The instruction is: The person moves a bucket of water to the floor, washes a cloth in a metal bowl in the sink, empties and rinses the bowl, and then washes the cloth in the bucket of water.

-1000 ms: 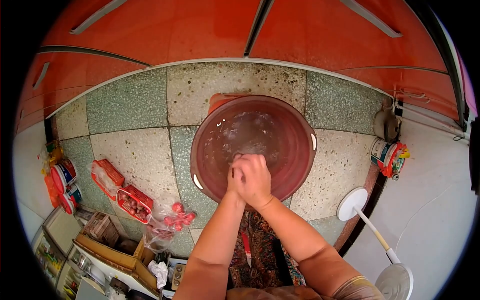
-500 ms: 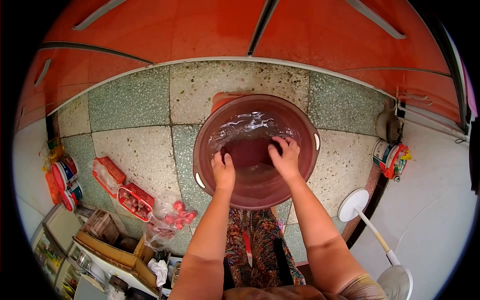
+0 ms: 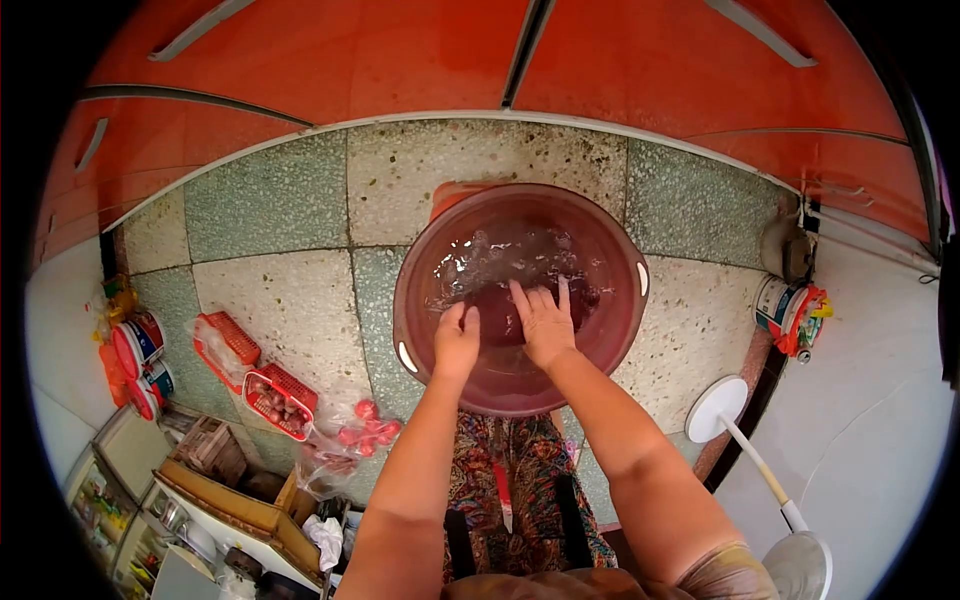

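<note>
A large maroon basin [image 3: 415, 255] with white-lined side handles holds rippling water. Under the surface, between my hands, lies a dark maroon patch [image 3: 493, 305]; whether it is a submerged cloth or something else is unclear. My left hand [image 3: 457, 340] is at the left of the patch, thumb and fingers drawn together at the water; what they pinch, if anything, is hidden. To its right, my right hand [image 3: 546, 325] has its fingers spread and stretched forward, with the fingertips at the water. Nothing shows in its grasp.
Red cabinets [image 3: 420, 60] line the far side. On the tiled floor at left are red baskets [image 3: 282, 400] and a plastic bag of red produce [image 3: 368, 430]. A white-based stand [image 3: 717, 405] and a bucket [image 3: 778, 305] are at right. A red strip [image 3: 502, 485] lies on my patterned clothing.
My right hand has moved left, its fingers now stretched out rather than curled. My left hand's fingers have drawn together. The water ripples have shifted and the dark patch shows less.
</note>
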`<state>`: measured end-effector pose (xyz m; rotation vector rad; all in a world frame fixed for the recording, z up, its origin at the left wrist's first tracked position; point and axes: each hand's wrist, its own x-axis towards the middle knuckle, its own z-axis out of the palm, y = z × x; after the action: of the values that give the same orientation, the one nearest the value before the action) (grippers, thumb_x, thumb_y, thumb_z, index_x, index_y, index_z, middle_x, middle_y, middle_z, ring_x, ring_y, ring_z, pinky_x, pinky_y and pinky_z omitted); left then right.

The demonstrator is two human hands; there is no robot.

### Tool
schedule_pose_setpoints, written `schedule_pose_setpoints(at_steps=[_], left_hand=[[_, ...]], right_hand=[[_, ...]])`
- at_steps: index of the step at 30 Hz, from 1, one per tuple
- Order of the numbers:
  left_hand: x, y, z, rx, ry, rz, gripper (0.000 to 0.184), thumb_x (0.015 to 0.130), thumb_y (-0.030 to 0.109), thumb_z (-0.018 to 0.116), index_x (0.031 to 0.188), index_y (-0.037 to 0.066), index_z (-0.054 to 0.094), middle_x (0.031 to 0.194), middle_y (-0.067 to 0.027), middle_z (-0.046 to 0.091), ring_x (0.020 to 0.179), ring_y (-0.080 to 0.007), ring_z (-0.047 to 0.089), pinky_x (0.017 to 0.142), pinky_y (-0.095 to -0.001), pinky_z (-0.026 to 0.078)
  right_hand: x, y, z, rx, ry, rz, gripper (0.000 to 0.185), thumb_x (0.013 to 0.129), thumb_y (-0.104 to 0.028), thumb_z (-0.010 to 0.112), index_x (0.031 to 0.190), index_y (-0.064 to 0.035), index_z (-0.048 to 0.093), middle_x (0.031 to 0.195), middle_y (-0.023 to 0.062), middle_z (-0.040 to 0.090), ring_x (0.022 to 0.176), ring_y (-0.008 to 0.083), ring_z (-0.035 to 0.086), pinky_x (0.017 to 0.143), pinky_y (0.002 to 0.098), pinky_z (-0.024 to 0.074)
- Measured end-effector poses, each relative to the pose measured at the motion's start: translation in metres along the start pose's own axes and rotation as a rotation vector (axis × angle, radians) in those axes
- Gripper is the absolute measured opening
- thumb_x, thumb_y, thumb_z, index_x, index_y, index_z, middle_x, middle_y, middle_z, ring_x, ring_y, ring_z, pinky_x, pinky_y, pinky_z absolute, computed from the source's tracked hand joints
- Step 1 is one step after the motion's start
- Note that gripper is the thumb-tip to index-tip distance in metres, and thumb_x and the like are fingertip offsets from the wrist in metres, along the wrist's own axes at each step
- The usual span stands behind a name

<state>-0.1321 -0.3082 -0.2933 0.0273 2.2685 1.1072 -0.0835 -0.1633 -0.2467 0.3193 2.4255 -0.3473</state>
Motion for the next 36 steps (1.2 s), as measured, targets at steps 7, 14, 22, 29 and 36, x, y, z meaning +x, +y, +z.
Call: schedule_pose_setpoints(at_steps=[7, 14, 22, 29, 36], left_hand=[[0.004, 0.001, -0.018, -0.187, -0.001, -0.166, 0.030, 0.081, 0.016, 0.048, 0.105, -0.001, 0.050, 0.099, -0.0194, 0.055, 0.094, -0.0289, 0.052, 0.083, -0.0311, 0.039], [-0.001, 0.042, -0.027, -0.512, -0.316, -0.171, 0.040, 0.078, 0.009, 0.042, 0.118, 0.002, 0.043, 0.120, -0.0095, 0.043, 0.113, -0.0185, 0.038, 0.093, -0.0268, 0.028], [-0.013, 0.091, -0.020, -0.710, -0.540, -0.308, 0.036, 0.087, 0.019, 0.037, 0.120, 0.005, 0.039, 0.113, -0.0072, 0.047, 0.106, -0.0149, 0.042, 0.089, -0.0257, 0.033], [-0.006, 0.090, -0.018, -0.741, -0.384, -0.236, 0.049, 0.085, 0.017, 0.043, 0.130, 0.016, 0.025, 0.124, -0.0115, 0.037, 0.114, -0.0209, 0.035, 0.094, -0.0290, 0.028], [-0.015, 0.097, -0.045, -0.260, -0.640, -0.077, 0.072, 0.070, 0.037, 0.064, 0.130, 0.021, 0.028, 0.122, -0.0213, 0.035, 0.120, -0.0290, 0.029, 0.095, -0.0346, 0.028]], right_hand=[[-0.022, 0.000, -0.043, 0.239, 0.124, -0.084, 0.047, 0.059, -0.016, 0.066, 0.102, -0.0036, 0.050, 0.080, 0.0101, 0.057, 0.086, 0.0247, 0.053, 0.101, 0.0434, 0.0139], [-0.055, 0.010, -0.066, 1.110, 0.068, -0.082, 0.047, 0.060, -0.007, 0.058, 0.106, -0.0016, 0.050, 0.097, 0.0165, 0.056, 0.095, 0.0251, 0.052, 0.092, 0.0330, 0.0327], [-0.065, 0.016, -0.111, 1.799, -0.107, 0.111, 0.051, 0.068, -0.004, 0.056, 0.115, 0.0029, 0.037, 0.103, 0.0082, 0.051, 0.097, 0.0144, 0.047, 0.086, 0.0258, 0.0355], [-0.074, 0.005, -0.116, 1.637, 0.035, 0.214, 0.069, 0.064, -0.007, 0.066, 0.121, 0.0073, 0.029, 0.111, 0.0145, 0.047, 0.101, 0.0177, 0.046, 0.085, 0.0270, 0.0375], [-0.083, 0.026, -0.115, 2.014, 0.028, 0.487, 0.057, 0.069, -0.001, 0.055, 0.120, 0.0056, 0.029, 0.107, 0.0158, 0.047, 0.097, 0.0216, 0.048, 0.080, 0.0335, 0.0418]])
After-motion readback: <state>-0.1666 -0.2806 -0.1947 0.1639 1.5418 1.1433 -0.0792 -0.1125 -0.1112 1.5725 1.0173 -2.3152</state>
